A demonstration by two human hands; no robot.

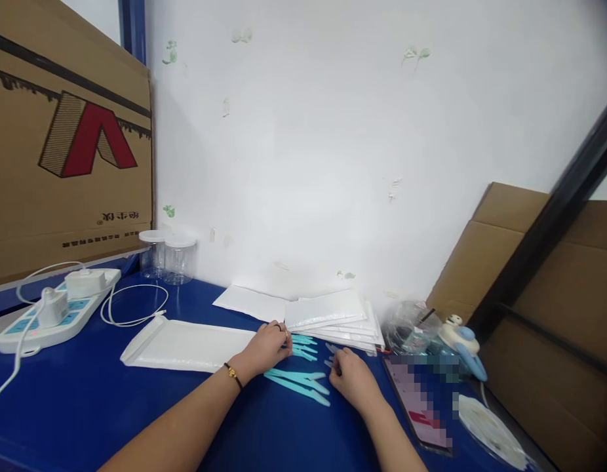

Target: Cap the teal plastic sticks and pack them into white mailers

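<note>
My left hand (pixel 269 347) is closed at the near ends of several slim turquoise plastic sticks (pixel 306 347), which fan out to the right from its fingers. Below it, more turquoise sticks (pixel 298 383) with narrow, tapered tips lie on the blue table. Close on the right, my right hand (pixel 352 377) has its fingers curled around thin greyish pieces (pixel 332 350) that poke out toward the left; their exact kind is too small to tell. Under my left wrist lies a white padded mailer (pixel 185 344), flat on the table.
Behind my hands rests a stack of white padded mailers (pixel 333 311). A phone (pixel 416 406) lies on the right, near clear plastic bags (pixel 411 324) and a blue-white figure (pixel 458 337). Left are a power strip (pixel 62 314), white cable (pixel 136 321) and clear jars (pixel 179 262).
</note>
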